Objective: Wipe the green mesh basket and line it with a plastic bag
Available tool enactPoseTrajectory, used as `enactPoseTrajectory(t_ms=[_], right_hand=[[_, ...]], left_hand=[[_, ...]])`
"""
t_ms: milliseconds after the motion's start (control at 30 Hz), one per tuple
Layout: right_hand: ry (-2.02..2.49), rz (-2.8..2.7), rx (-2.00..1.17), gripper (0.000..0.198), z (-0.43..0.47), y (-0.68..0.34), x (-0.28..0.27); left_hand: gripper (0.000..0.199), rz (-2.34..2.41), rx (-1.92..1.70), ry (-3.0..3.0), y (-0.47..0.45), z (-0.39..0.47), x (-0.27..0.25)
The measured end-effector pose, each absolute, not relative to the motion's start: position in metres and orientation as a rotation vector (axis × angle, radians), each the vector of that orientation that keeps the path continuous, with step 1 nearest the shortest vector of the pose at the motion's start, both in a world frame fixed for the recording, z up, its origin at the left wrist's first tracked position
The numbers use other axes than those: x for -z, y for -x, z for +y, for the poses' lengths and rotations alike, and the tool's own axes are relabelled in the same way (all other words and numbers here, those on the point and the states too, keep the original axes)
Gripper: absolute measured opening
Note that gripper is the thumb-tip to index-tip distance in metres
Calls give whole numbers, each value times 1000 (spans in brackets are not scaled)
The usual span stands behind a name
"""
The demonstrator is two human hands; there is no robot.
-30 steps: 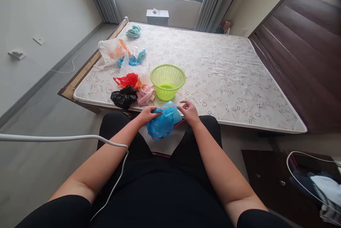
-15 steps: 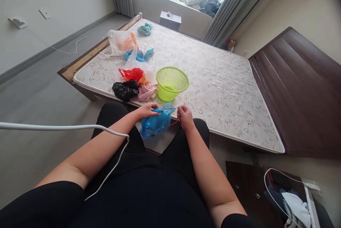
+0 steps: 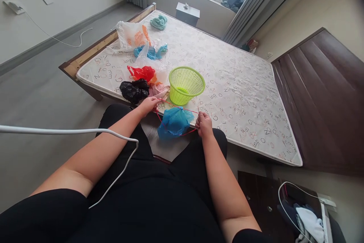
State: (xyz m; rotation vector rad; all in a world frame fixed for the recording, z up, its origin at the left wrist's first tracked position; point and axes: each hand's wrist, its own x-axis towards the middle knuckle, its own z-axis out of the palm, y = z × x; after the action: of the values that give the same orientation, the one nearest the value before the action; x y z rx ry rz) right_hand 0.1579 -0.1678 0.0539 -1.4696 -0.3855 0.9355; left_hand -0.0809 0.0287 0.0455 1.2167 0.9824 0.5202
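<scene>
A blue plastic bag (image 3: 174,122) hangs between my hands, at the near edge of the mattress and above my lap. Red drawstring (image 3: 186,109) runs from both sides of its gathered top and is pulled taut. My left hand (image 3: 150,104) pinches the string's left end, close to the pink cloth (image 3: 159,91). On the other side, my right hand (image 3: 203,123) is closed round the right end, with a loop of string below it. Just beyond the bag stands a green mesh basket (image 3: 186,83), upright on the mattress.
Left of the basket lie a black plastic bag (image 3: 133,90), a red bag (image 3: 142,72), another blue bag (image 3: 150,52) and a white bag (image 3: 132,36) on the mattress (image 3: 233,95). A teal cloth (image 3: 158,22) sits farther back. A white cable (image 3: 71,131) crosses my left arm.
My left hand has let go of the bag's blue plastic and moved left, now gripping red string. The hands are farther apart, the string is stretched between them, and the bag hangs free.
</scene>
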Motion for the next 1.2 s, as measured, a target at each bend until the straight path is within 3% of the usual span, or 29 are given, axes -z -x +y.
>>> enactPoseTrajectory(t_ms=[200, 433, 667, 867, 1000, 1200], right_hand=[[1646, -391, -817, 54, -178, -185, -50], [1761, -511, -682, 46, -191, -197, -46], [1976, -892, -975, 39, -198, -186, -48], [1659, -559, -1214, 49, -192, -175, -46], [1535, -441, -1180, 46, -188, -176, -48], [1362, -326, -1157, 38, -186, -178, -55]], left_hand=[[38, 1079, -642, -920, 92, 46, -53], [20, 1163, -631, -890, 94, 48, -54], [18, 986, -561, -728, 88, 46, -61], [14, 891, -490, -667, 83, 40, -64], [19, 827, -485, -772, 81, 34, -61], [16, 945, -433, -1312, 76, 32, -45]])
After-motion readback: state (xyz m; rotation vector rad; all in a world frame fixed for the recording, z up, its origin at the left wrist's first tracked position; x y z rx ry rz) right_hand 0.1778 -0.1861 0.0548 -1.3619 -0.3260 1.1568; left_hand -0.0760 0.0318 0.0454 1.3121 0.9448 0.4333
